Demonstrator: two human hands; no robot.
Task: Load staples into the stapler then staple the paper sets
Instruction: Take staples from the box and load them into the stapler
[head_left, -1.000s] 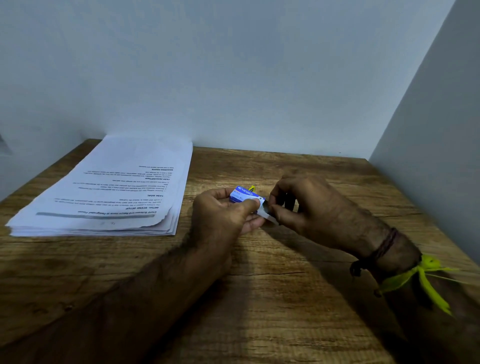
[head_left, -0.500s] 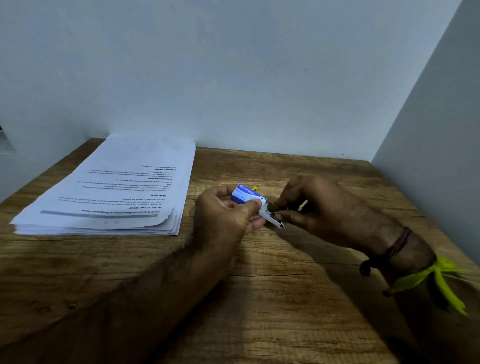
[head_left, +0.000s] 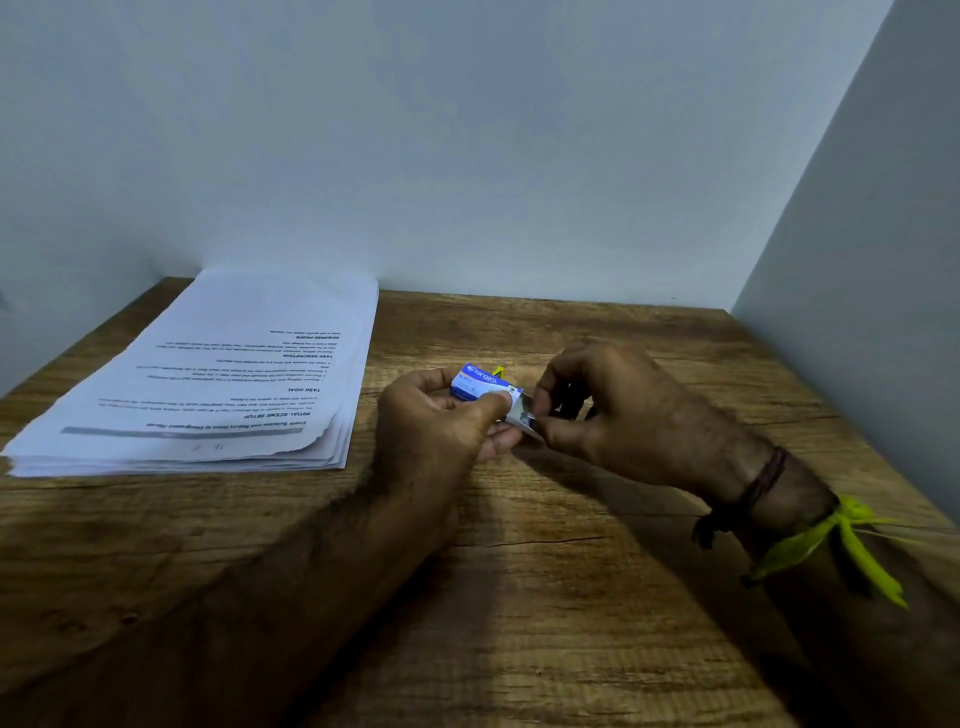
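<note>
A small blue and white staple box (head_left: 480, 383) is held above the middle of the wooden table (head_left: 545, 571). My left hand (head_left: 441, 421) grips the box with thumb on top and fingers underneath. My right hand (head_left: 597, 405) pinches the box's open white end flap or inner tray (head_left: 522, 415). A small yellow thing (head_left: 498, 371) peeks out just behind the box; most of it is hidden. The stack of printed paper sets (head_left: 218, 374) lies at the left of the table. I cannot see the stapler clearly.
Pale walls close the table at the back and at the right (head_left: 857, 260). My right wrist wears a brown thread and a yellow ribbon (head_left: 831, 545). The table's left edge runs beside the paper stack.
My right hand's fingers have moved back in toward the box end; the white part that stuck out half a second ago now shows less. The left hand and box stay in place.
</note>
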